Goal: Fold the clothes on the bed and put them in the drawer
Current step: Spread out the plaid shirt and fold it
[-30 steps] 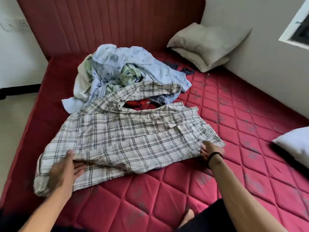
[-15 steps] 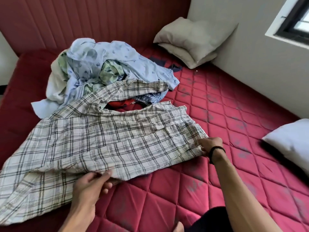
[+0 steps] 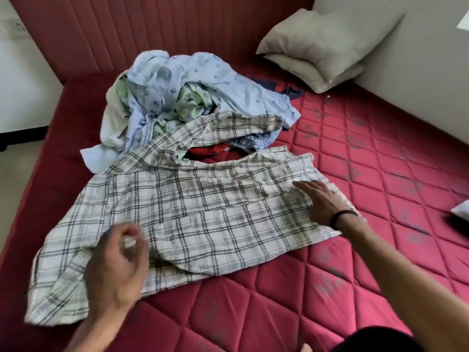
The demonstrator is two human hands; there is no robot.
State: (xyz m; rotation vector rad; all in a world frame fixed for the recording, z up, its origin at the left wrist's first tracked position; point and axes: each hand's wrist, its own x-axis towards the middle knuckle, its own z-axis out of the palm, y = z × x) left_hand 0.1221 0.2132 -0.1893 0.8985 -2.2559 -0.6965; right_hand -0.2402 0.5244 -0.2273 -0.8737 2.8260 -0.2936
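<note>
A white and grey plaid shirt lies spread across the red quilted mattress in front of me. My left hand, blurred, hovers over the shirt's near left part with curled fingers that pinch a bit of its cloth. Fingers straight, my right hand lies flat on the shirt's right side; a black band circles its wrist. Behind the shirt sits a heap of unfolded clothes: light blue, pale green, white, red and dark blue pieces. The shirt's far edge rests on this heap. No drawer is in view.
Two beige pillows lean in the far right corner against the wall. A white pillow's edge shows at the right. The red padded headboard stands behind the heap. The floor lies left of the bed.
My right hand left the shirt's right corner and now lies flat further in on the cloth. My left hand shifted left along the near edge and gathered cloth in its fingers.
</note>
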